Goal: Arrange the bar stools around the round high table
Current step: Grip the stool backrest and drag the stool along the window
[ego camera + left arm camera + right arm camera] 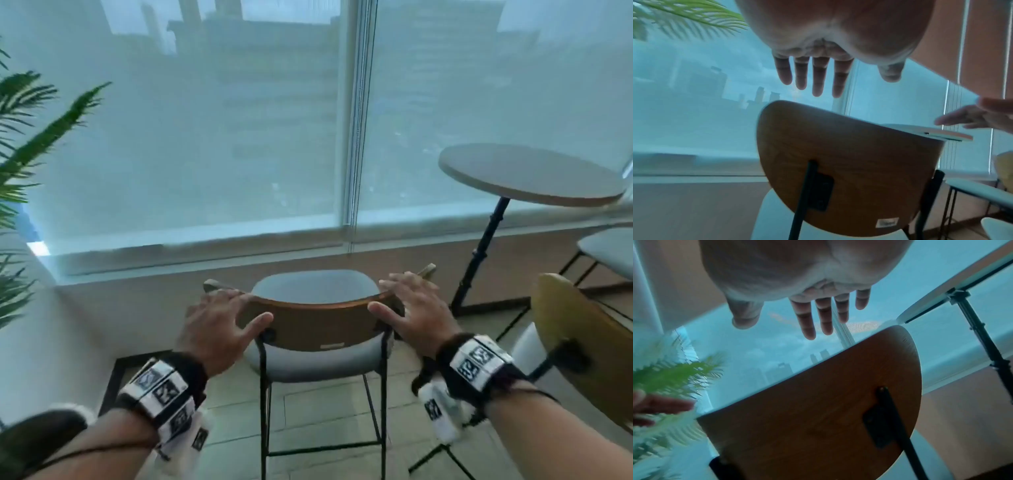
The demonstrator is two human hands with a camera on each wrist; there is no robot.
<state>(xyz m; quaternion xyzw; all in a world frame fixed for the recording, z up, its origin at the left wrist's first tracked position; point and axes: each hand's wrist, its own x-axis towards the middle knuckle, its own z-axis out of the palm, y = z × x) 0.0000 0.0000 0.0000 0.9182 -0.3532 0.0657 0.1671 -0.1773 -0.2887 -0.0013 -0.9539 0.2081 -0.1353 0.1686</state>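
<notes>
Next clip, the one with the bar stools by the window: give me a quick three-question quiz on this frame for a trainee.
1. True or false: the left hand already grips the stool's wooden backrest.
2. On which side of the stool does the round high table stand: A left, B right, C behind the camera?
3. Fill in: both the left hand and the right hand have their fingers ____.

Key: 1 false, the wrist views show a gap above the backrest. 2 B. 3 spread.

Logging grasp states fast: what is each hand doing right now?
Left hand: open, fingers spread over the stool backrest, gripping nothing.
Right hand: open, likewise.
</notes>
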